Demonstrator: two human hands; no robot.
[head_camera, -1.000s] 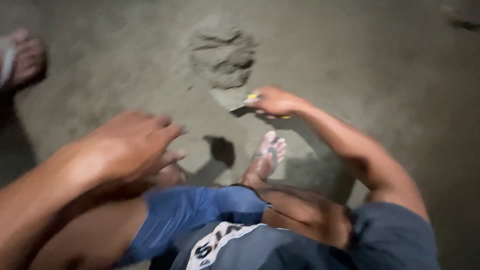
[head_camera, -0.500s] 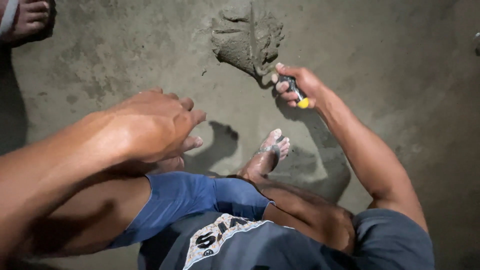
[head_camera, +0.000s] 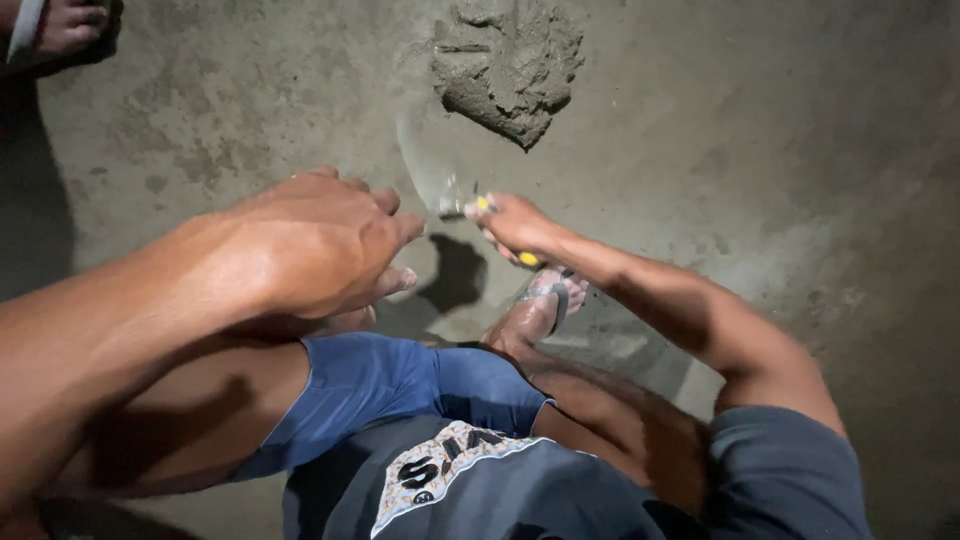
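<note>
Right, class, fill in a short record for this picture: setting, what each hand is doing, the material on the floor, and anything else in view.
setting: grey cement floor, seen from above
right hand: closed round a trowel with a yellow-tipped handle, blade blurred
left hand: empty, fingers loosely curled, held over the knee
material: mound of wet mortar beyond the trowel
footwear: sandal on the person's foot
also in view: another person's sandalled foot, top left corner

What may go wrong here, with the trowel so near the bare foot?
The right hand holds a trowel just ahead of the sandalled foot; a slip might nick the toes. Wet mortar on the floor could splash onto bare skin. The left hand hangs free, giving no support.
</note>
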